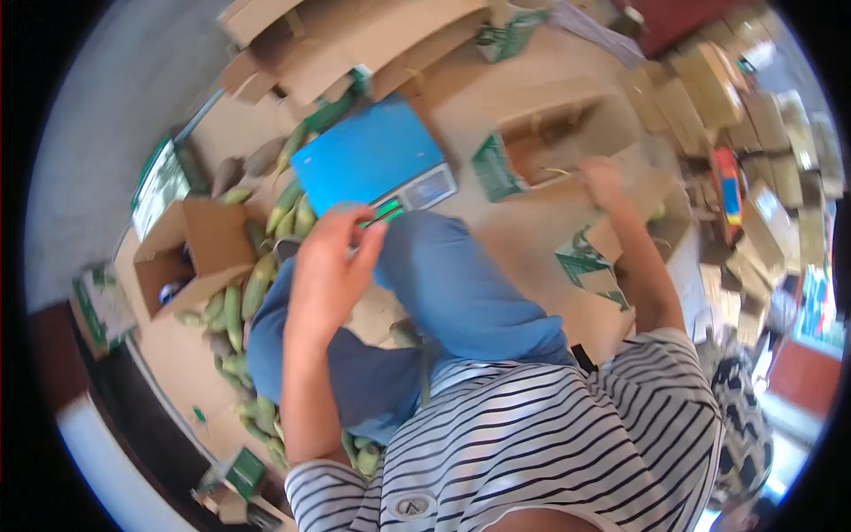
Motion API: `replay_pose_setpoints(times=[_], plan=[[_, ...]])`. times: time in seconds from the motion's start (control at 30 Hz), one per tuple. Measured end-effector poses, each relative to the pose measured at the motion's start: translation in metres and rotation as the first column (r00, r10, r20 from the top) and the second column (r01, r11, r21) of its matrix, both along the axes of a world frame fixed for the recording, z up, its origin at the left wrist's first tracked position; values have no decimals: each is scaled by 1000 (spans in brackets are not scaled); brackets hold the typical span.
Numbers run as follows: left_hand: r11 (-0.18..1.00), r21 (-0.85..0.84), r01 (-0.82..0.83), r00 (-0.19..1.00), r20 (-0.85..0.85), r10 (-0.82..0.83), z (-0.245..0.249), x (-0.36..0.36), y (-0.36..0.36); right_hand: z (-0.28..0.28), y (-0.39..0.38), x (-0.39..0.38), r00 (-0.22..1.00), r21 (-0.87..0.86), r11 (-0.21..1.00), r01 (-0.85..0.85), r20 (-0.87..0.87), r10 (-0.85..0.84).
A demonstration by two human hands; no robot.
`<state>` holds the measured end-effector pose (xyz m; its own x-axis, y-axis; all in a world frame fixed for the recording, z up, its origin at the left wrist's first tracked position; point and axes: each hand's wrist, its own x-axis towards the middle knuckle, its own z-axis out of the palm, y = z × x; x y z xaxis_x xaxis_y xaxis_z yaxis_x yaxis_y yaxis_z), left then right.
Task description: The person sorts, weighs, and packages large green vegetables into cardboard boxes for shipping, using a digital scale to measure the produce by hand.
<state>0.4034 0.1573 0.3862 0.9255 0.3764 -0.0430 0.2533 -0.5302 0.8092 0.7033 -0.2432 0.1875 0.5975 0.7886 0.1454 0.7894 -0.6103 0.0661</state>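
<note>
My left hand (332, 266) is raised over my left leg, beside the display edge of a blue scale (368, 152). Its thumb and fingers are bent with a gap between them, and nothing shows in them. My right hand (605, 180) is at the near edge of an open cardboard box (567, 133) with a green printed flap; its fingers are blurred, so a grip cannot be made out. Long green vegetables (257, 285) lie in a heap left of my legs, some against the scale. Darker, brownish ones (264, 157) lie behind them.
An open carton (217, 238) stands among the vegetables at the left. Another open carton (669, 213) is beside my right forearm. Large flattened cardboard (372, 40) lies beyond the scale. Stacked boxes (705, 89) fill the right side. Someone in patterned clothing (743, 426) is at the lower right.
</note>
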Motion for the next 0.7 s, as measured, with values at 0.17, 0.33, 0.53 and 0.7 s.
replay_pose_setpoints(times=[0.17,0.33,0.53,0.7], plan=[[994,-58,89,996,17,-89,13,0,1,124,92,-23,956,-28,1000,-8,-293,-1],[980,-116,163,980,133,-148,12,-2,2,204,155,-64,932,108,988,-108,-335,139],[984,-43,172,930,337,-147,14,1,-9,191,257,-97,844,150,859,-490,-165,511],[991,77,108,928,349,-128,7,3,-8,121,357,-119,737,67,770,-635,-244,630]])
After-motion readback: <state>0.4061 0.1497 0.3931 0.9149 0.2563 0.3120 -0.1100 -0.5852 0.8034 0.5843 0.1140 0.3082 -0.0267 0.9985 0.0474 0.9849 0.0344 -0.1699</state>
